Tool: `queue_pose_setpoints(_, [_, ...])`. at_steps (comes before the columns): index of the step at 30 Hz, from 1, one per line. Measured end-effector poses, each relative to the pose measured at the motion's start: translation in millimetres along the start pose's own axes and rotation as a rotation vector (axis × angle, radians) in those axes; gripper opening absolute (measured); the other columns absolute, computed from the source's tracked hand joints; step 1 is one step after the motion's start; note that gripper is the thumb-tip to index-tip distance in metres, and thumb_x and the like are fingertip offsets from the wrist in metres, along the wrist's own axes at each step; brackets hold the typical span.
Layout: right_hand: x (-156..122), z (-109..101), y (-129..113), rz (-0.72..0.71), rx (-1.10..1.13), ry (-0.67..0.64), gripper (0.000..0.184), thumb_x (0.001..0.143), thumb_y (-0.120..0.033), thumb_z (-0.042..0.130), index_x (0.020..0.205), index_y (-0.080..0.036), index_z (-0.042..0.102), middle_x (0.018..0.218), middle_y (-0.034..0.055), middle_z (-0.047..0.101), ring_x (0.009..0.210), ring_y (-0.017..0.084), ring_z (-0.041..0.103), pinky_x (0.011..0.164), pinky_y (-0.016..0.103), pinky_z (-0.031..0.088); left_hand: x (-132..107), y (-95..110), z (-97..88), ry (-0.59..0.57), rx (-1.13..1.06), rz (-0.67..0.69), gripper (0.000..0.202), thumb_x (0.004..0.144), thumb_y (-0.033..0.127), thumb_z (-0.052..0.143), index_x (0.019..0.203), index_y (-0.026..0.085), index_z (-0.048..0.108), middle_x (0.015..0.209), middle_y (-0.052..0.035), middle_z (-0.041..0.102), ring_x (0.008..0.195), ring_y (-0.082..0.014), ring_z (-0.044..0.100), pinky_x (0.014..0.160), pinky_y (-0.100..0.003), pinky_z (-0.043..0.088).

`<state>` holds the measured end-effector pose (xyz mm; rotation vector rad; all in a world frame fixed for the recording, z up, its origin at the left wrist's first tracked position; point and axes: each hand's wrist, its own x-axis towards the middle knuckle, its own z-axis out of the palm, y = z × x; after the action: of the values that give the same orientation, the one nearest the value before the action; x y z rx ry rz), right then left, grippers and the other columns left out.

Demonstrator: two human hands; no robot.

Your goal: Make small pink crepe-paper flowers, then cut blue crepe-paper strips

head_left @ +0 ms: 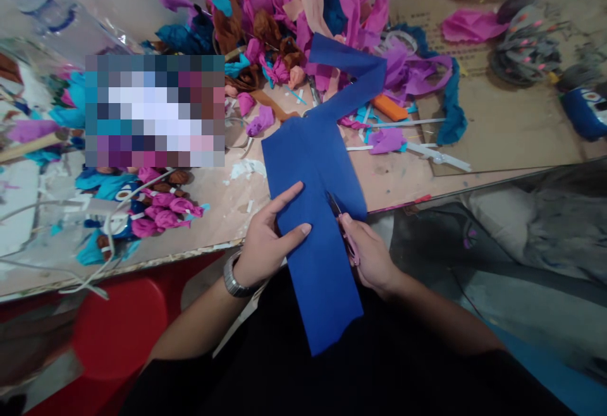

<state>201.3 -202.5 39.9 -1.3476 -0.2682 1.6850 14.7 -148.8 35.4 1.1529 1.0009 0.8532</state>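
Note:
A long strip of dark blue crepe paper (315,169) runs from my lap up over the table edge and folds to the right at its far end. My left hand (270,236), with a metal watch on the wrist, pinches the strip's left edge, thumb on top and fingers spread. My right hand (372,255) is closed round small scissors (337,208) with pink handles. Their blades meet the strip's right edge.
A heap of pink, purple, brown and teal crepe paper scraps (294,36) covers the far side of the worn table (403,179). Small paper flowers (164,210) lie at the left. A red stool (118,327) stands below the table's edge. A cardboard sheet (512,125) lies at the right.

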Motion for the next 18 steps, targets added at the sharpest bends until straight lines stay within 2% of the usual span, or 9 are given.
queue_pose_setpoints(5, [-2.7,-1.6,0.3,0.018,0.01,-0.028,0.06,0.067,-0.075,0.086,0.072,-0.021,0.062,0.047,-0.0076,0.047,0.038,0.008,0.036,0.038,0.025,0.024,1.1,0.5,-2.1,0.011,-0.002,0.006,0.075,0.083,0.034,0.089,0.152,0.027,0.059,0.156,-0.0111,0.061,0.141,-0.0322,0.062,0.12,-0.051,0.055])
queue_pose_setpoints(9, [-0.2,-1.1,3.3,0.035,0.016,0.015,0.059,0.068,-0.075,0.086,0.076,-0.021,0.064,0.05,-0.0068,0.05,0.04,0.009,0.038,0.039,0.026,0.026,1.2,0.0,-2.3,-0.005,0.005,0.035,0.076,0.082,0.031,0.09,0.151,0.028,0.06,0.158,-0.01,0.059,0.137,-0.0304,0.066,0.116,-0.047,0.059])
queue_pose_setpoints(14, [5.5,0.6,4.1,0.003,-0.028,0.115,0.056,0.071,-0.073,0.086,0.081,-0.02,0.071,0.06,-0.0025,0.06,0.055,0.013,0.053,0.053,0.029,0.044,-2.2,-3.8,-1.5,-0.057,0.008,0.019,0.076,0.084,0.033,0.088,0.154,0.028,0.058,0.152,-0.0117,0.064,0.135,-0.0322,0.067,0.116,-0.053,0.058])
queue_pose_setpoints(16, [6.1,-0.6,3.7,-0.016,-0.054,0.097,0.056,0.073,-0.074,0.084,0.078,-0.02,0.07,0.057,-0.0033,0.056,0.054,0.013,0.051,0.054,0.029,0.043,-2.8,-4.1,-2.8,-0.056,0.014,0.022,0.076,0.085,0.034,0.088,0.154,0.028,0.058,0.152,-0.0121,0.065,0.136,-0.033,0.067,0.116,-0.055,0.058])
queue_pose_setpoints(18, [5.2,-4.0,3.8,-0.01,-0.065,0.042,0.057,0.075,-0.075,0.082,0.076,-0.02,0.068,0.051,-0.0055,0.049,0.047,0.012,0.044,0.047,0.028,0.036,-2.2,-3.0,-5.3,-0.036,0.021,0.034,0.075,0.084,0.034,0.088,0.153,0.028,0.059,0.153,-0.0119,0.064,0.136,-0.0329,0.067,0.115,-0.054,0.059])
